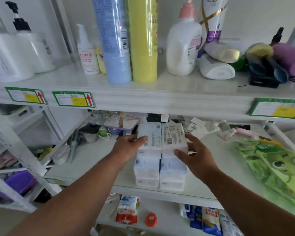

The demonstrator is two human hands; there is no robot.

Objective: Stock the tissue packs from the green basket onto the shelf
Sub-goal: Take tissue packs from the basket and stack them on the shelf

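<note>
Tissue packs (pixel 160 150) sit stacked at the shelf's (pixel 211 167) front edge, left hand (pixel 128 145) and right hand (pixel 196 155) gripping the top pair from either side.

Bright, even, slightly washed-out light; soft blur throughout (perhaps motion), glare on the blue bottle (pixel 115 40), wide-angle bending at edges.

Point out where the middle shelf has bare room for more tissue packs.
Bare shelf lies left of the tissue stacks, up to the clutter at the back left. A second patch lies between the stacks and the green bag. The back edge is crowded.
</note>
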